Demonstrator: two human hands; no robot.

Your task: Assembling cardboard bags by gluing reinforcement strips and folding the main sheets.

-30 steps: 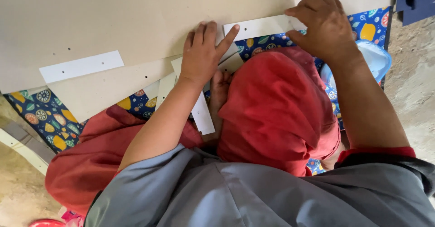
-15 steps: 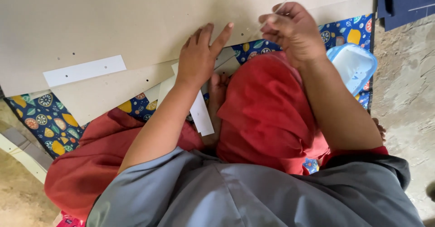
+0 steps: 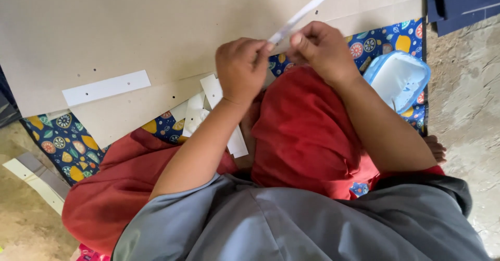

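My left hand point(image 3: 241, 68) and my right hand point(image 3: 322, 49) meet above my red-clad knee point(image 3: 307, 136), and both pinch the near end of a long white paper strip point(image 3: 307, 10) that slants up to the right over a large sheet of brown cardboard point(image 3: 156, 32). The fingers of each hand are closed on the strip. Another white strip point(image 3: 105, 87) lies flat on the cardboard at the left. Several loose white strips point(image 3: 200, 110) lie under my left forearm by the cardboard's near edge.
A blue patterned mat point(image 3: 62, 146) lies under the cardboard. A light blue plastic container point(image 3: 398, 78) sits on the mat at the right. Dark blue sheets point(image 3: 458, 3) lie at the top right. Pale strips point(image 3: 36, 180) rest on the bare ground at the left.
My right hand lifted the white strip off the cardboard and brought it toward me. My left hand left the cardboard and closed on the strip's near end.
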